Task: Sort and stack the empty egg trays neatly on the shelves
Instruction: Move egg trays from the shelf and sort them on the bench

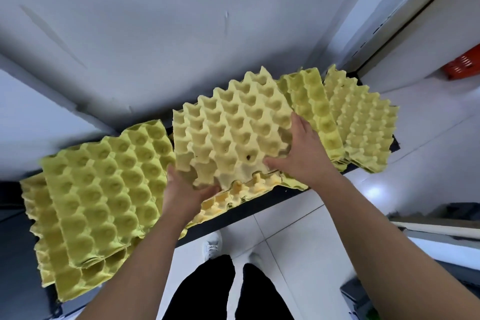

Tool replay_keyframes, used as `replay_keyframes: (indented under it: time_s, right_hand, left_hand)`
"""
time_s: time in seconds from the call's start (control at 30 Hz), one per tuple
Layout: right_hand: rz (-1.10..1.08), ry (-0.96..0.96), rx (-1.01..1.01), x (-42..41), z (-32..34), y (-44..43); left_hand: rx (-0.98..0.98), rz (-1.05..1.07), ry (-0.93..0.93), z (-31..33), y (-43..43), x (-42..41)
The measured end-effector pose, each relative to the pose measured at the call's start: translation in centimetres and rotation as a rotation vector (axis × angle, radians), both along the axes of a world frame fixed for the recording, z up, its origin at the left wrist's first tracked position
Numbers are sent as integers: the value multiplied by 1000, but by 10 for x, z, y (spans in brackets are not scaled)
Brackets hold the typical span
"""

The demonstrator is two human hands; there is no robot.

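Egg tray (228,125) tilted above centre stack (249,189) on shelf (262,206), left hand (181,189) pinching its 7 o'clock corner, right hand (298,153) gripping 4 o'clock edge with fingers spread; likely misnesting if cups misaligned, soft pulp corner tearing under pinch.

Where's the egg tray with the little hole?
Head view, middle: the egg tray is gripped by the left hand and right hand over the black shelf, between left stack and right stack.
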State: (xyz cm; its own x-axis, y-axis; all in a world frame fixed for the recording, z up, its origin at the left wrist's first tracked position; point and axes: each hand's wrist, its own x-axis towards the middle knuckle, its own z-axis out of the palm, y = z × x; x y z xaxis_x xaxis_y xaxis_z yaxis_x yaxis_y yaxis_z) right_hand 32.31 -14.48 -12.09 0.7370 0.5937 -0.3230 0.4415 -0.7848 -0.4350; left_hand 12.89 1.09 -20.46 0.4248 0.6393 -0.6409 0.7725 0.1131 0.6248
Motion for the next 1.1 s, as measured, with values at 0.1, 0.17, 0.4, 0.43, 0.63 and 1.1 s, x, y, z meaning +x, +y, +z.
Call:
replay_keyframes:
  time_s: [0.1,0.17,0.4,0.43,0.63,1.1]
  right_hand:
    - [20,-8,37,3,24,0]
    - [30,-7,93,4,40,-1]
    - [150,-34,249,-13,115,-13]
    - [179,-43,277,-18,128,-16]
    - [345,-83,450,-59,203,-34]
    - [615,-60,896,-244,358,5]
  left_hand:
    - [62,35,-46,40,-4,-6]
    - [122,51,-68,62,-5,-14]
    - [327,165,-203,152,-33,-52]
    - [350,192,-231,167,-40,-61]
    - [588,298,-379,260,-81,-122]
    - [1073,592,-461,438,-119,-331]
